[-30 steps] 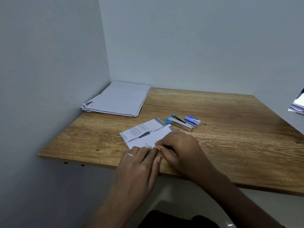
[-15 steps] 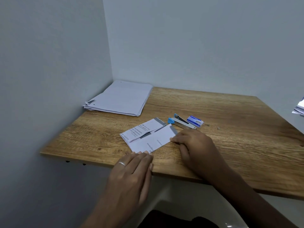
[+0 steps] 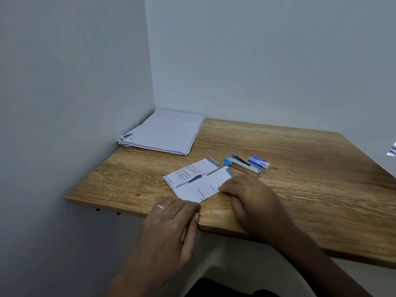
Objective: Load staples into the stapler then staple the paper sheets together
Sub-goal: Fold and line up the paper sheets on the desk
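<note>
Small printed paper sheets [image 3: 197, 181] lie overlapping near the front edge of the wooden table [image 3: 300, 189]. My left hand [image 3: 173, 228] rests flat with its fingertips at the sheets' near corner, a ring on one finger. My right hand [image 3: 248, 198] lies palm down on the table with its fingertips on the sheets' right edge. Just behind the right hand sits a metal stapler [image 3: 242, 165] with a blue end, and a small blue-and-white staple box [image 3: 258, 162] lies beside it on the right. Neither hand grips anything.
A thick stack of white paper [image 3: 162, 133] fills the back left corner against the walls. More paper [image 3: 392, 151] pokes in at the right edge of the view. Walls close the table on the left and at the back.
My hands have drawn apart: the left slid back toward the table's front edge, the right moved right along the sheets' edge. The sheets now show uncovered.
</note>
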Tool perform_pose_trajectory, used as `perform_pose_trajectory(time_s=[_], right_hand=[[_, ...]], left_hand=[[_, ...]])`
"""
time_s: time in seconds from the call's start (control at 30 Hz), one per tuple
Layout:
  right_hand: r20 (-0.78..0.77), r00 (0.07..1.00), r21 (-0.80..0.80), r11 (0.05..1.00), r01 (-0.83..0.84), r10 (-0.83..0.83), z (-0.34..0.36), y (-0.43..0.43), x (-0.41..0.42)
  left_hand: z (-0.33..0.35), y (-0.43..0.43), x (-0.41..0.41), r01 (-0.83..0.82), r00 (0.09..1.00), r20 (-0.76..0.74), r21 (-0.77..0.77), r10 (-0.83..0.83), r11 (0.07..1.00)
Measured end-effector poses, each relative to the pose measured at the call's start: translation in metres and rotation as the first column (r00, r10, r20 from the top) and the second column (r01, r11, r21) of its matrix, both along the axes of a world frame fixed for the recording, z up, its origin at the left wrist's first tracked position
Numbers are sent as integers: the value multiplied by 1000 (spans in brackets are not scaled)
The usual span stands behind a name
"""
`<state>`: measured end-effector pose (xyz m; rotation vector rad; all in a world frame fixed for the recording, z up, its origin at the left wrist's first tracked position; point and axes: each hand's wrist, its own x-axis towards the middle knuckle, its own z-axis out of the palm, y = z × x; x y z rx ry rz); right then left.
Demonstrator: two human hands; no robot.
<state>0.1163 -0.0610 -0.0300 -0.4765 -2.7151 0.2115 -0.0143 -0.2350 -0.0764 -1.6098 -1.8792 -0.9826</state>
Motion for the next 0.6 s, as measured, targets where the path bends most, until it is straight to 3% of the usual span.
perform_pose_trajectory(time_s=[0.17,0.23,0.37,0.5,0.6], right_hand=[[22,975,-12,975,-221,221,0,-27,-10],[57,983,-8,984,-176,176,2,-22,-13],[117,991,-3,998,66,-65,11,15,-2],[125,985,2,993,119,-118,9,22,-1],[15,985,-75,982,175,-174,4,22,-4]], left_hand=[[1,1,0,15,1000,-2,-15,-15,1000],[1,0,-2,14,1000,0,-13,-14,1000],[1,-3,-3,10,999,36,-13,-10,1000],[2,-5,-3,13,995,96,-16,-11,1000],[8,-7,-4,8,987,163,-19,-5,1000]])
